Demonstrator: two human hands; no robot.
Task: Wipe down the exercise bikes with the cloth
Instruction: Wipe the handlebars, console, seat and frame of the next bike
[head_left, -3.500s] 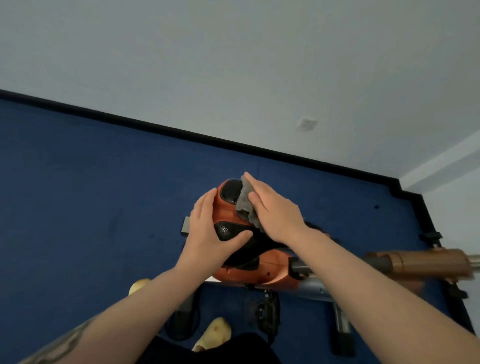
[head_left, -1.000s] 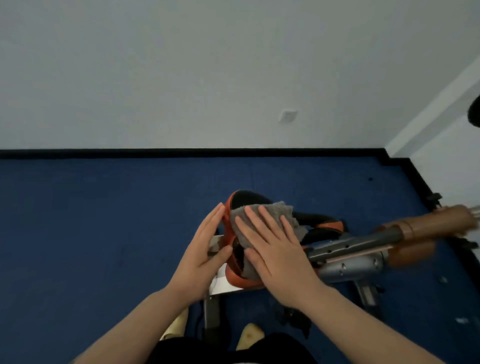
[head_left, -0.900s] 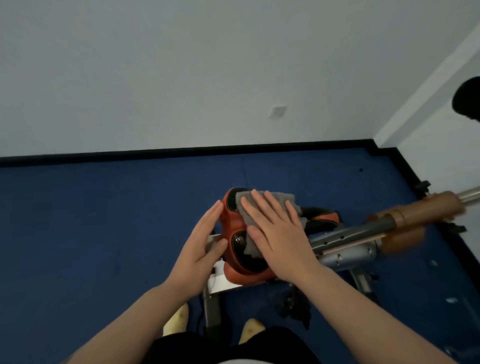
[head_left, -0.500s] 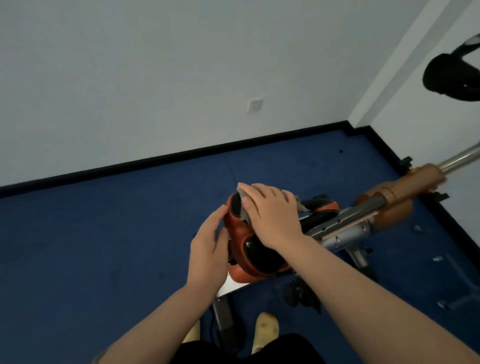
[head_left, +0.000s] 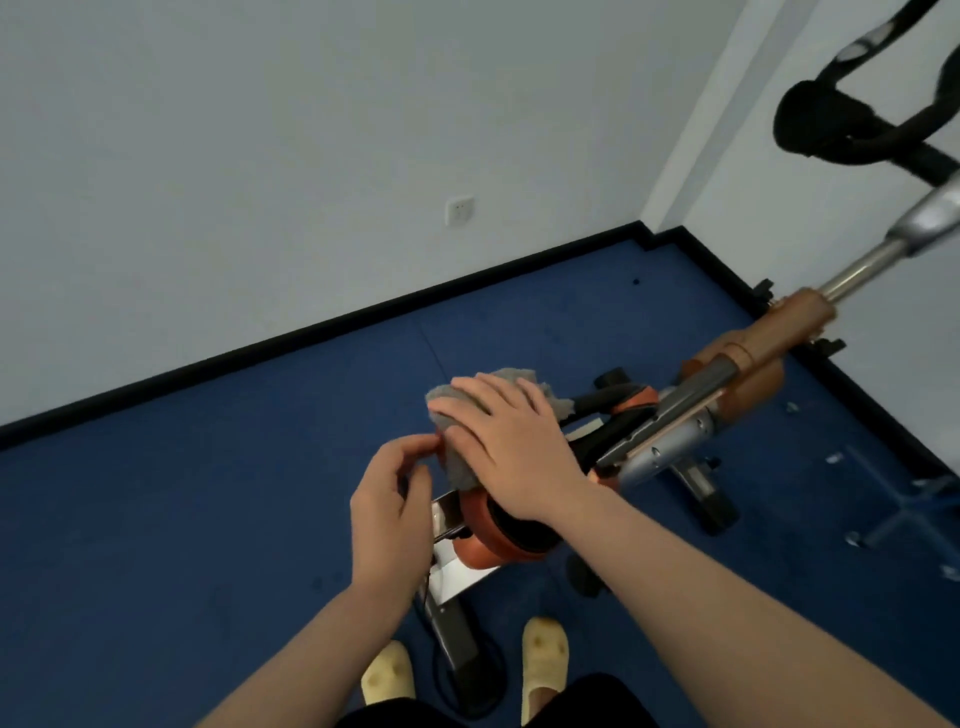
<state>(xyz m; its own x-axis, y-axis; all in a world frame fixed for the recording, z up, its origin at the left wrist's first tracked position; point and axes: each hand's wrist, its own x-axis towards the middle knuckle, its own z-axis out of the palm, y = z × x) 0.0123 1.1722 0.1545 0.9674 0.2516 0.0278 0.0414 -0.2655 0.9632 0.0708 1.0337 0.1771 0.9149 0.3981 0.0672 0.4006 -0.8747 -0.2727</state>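
My right hand (head_left: 514, 447) lies flat, fingers straight, pressing a grey cloth (head_left: 460, 470) onto the top of the exercise bike's orange and black saddle (head_left: 483, 527). The cloth drapes over the saddle's far end and left side. My left hand (head_left: 389, 509) is just left of the saddle with its fingers loosely curled, fingertips close to the cloth's edge; I see no hold on anything. The bike's silver and orange frame (head_left: 670, 447) runs away to the right, up to black handlebars (head_left: 831, 124).
The bike stands on blue carpet near a white wall with a black skirting and a socket (head_left: 460, 210). Its rear foot bar (head_left: 462, 644) lies between my yellow slippers (head_left: 543, 654). Grey metal framing (head_left: 904, 514) lies on the floor at the right.
My left hand has come off the saddle's side and curled its fingers. My right hand still presses the cloth on the saddle, now spread further over it. My view has swung right, showing the handlebars.
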